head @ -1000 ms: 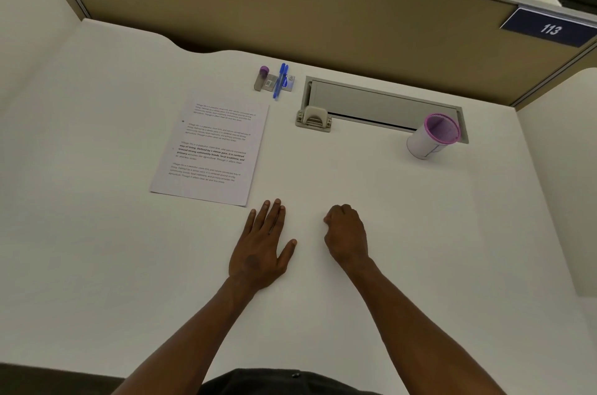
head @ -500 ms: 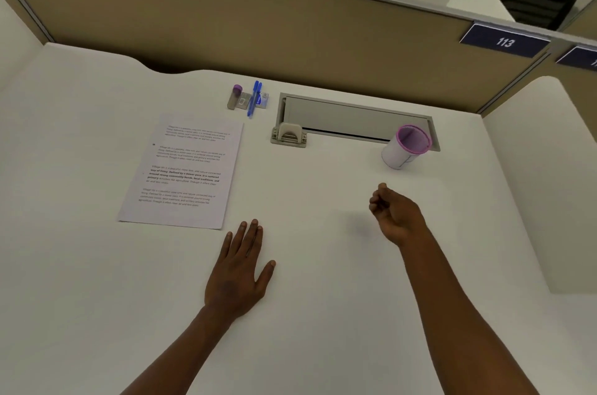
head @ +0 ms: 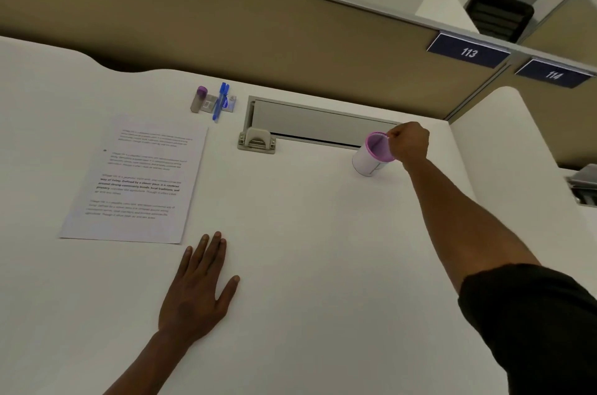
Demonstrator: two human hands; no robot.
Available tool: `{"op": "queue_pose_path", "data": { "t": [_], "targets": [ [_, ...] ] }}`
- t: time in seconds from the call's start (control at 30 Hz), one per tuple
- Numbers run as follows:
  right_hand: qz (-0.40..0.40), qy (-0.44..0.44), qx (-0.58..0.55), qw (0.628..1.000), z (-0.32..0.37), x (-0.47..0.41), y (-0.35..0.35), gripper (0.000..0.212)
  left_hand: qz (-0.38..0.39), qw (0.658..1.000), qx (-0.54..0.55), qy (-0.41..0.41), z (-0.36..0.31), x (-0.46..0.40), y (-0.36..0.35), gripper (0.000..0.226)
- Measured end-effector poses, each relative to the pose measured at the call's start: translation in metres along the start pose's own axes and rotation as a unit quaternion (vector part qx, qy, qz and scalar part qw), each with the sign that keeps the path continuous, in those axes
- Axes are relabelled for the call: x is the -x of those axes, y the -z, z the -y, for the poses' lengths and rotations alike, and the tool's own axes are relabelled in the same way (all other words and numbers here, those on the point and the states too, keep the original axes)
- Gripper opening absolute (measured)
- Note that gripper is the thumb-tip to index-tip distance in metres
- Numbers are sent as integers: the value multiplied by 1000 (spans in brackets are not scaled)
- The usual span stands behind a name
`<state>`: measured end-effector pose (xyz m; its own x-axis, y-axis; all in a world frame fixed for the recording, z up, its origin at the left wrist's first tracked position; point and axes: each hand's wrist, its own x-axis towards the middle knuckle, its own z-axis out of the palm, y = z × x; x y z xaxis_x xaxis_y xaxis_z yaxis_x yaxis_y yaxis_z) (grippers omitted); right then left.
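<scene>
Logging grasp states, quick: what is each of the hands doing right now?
Left hand: open, flat on the desk.
Right hand: closed, pinching the rim of the pink-rimmed cup.

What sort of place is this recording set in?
Probably an office cubicle: tan partition with number plates 113 and 114, a white desk with a built-in cable hatch, plus a printed sheet, pen and the pink-rimmed cup that the right hand grips.

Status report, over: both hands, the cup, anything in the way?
Right hand pinches rim of pink-rimmed cup. Left hand flat on desk. Paper and pens lie well left, apart from cup.
</scene>
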<state>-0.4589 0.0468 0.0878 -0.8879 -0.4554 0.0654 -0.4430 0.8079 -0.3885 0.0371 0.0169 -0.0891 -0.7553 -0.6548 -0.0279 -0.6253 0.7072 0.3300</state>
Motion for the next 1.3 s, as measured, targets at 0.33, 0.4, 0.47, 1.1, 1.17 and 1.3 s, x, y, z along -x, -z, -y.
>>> {"op": "queue_pose_path", "data": {
  "t": [0.33,0.4,0.47,1.1,1.17,1.3],
  "targets": [
    [-49,-6,107,993,4,15,-18,24,10,1000,-9,5,-1,0,2,78],
    [-47,14,101,994,1,16,-18,24,9,1000,-9,5,-1,0,1,78],
    [-36,39,102,993,0,19,-13,25,9,1000,-8,4,-1,0,2,77],
    [199,147,-82,965,27,281,-108,12,15,1000,-11,10,-6,1,10,77],
    [176,154,-56,971,28,285,-112,13,14,1000,-10,10,-6,1,9,77],
    [160,165,-23,973,31,287,-115,15,15,1000,-16,11,-5,1,8,77]
  ]
}}
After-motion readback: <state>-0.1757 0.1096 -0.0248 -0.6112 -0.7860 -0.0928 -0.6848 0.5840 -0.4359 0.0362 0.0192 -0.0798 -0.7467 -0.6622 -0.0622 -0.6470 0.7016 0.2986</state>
